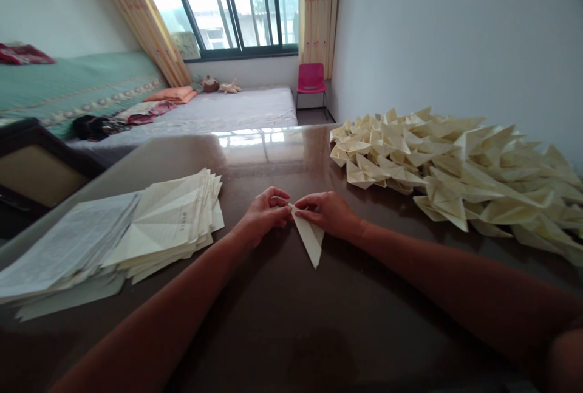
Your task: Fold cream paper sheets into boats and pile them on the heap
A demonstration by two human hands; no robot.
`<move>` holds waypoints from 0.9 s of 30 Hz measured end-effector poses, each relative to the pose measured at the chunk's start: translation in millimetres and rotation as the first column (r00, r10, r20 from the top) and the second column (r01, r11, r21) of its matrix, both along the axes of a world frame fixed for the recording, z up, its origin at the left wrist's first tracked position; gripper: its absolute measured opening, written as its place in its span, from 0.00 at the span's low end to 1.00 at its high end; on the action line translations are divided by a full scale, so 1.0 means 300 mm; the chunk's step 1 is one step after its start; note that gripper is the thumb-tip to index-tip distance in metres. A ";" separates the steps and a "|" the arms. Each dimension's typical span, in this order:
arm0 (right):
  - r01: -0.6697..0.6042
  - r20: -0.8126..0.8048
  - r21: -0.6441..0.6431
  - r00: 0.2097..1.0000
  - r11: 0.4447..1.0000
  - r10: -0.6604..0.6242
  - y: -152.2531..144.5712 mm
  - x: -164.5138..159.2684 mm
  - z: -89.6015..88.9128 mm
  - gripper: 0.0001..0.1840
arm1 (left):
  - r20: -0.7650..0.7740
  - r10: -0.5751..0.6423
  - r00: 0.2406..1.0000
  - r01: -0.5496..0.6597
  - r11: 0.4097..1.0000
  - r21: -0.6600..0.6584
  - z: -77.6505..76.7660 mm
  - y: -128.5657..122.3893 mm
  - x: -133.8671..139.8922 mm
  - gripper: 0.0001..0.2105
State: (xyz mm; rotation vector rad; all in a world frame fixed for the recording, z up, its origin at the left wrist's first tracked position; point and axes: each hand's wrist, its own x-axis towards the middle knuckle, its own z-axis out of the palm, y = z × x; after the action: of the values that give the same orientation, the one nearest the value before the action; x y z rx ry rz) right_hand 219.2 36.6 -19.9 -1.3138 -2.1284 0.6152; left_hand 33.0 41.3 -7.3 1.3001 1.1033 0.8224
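Note:
A folded piece of cream paper rests on the brown table in front of me, its pointed end toward me. My left hand pinches the far corner of it between thumb and fingers. From the other side, my right hand grips the same paper near its upper edge, fingertips close to the left ones. The fingers cover the paper's far end, so its folds there are hidden.
On the left lie stacks of creased cream sheets and greyish printed sheets. A large heap of folded paper shapes covers the table's right side. Beyond the glossy table stand a bed and a pink chair.

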 end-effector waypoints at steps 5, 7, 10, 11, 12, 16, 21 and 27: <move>-0.023 -0.017 -0.085 1.000 0.996 0.022 0.011 0.007 0.025 0.13 | 0.073 -0.034 0.997 0.031 0.998 0.047 -0.017 -0.006 0.016 0.22; -0.035 0.006 -0.085 0.999 0.996 0.035 0.015 0.012 0.031 0.13 | 0.012 -0.074 0.997 0.073 0.995 0.061 -0.017 -0.006 0.017 0.21; -0.054 0.015 -0.073 0.998 0.996 0.056 0.023 0.018 0.031 0.14 | -0.123 -0.103 0.987 0.115 0.989 0.096 -0.012 -0.004 0.011 0.19; -0.058 0.015 -0.073 0.998 0.996 0.060 0.025 0.020 0.030 0.14 | -0.168 -0.099 0.981 0.118 0.987 0.107 -0.010 -0.002 0.008 0.19; -0.061 0.019 -0.074 0.998 0.995 0.063 0.026 0.022 0.028 0.14 | -0.213 -0.093 0.973 0.120 0.986 0.117 -0.009 -0.001 0.005 0.18; -0.122 0.030 -0.097 0.992 0.988 0.125 0.030 0.030 0.028 0.13 | -0.351 -0.052 0.935 0.131 0.969 0.207 -0.012 0.002 0.004 0.14; -0.205 0.089 -0.087 0.973 0.975 0.212 0.038 0.042 0.035 0.13 | -0.350 0.007 0.937 0.100 0.953 0.286 -0.027 0.000 0.021 0.12; -0.158 -0.157 -0.122 0.978 0.980 0.139 0.058 0.049 0.020 0.16 | -0.122 -0.093 0.988 0.102 0.992 0.071 -0.019 -0.001 0.019 0.15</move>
State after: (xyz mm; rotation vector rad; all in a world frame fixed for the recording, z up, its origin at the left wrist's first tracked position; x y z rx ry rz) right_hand 233.8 54.0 -13.8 -1.1449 -2.1065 0.9029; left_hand 38.8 40.9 -13.1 1.4718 1.1008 0.7288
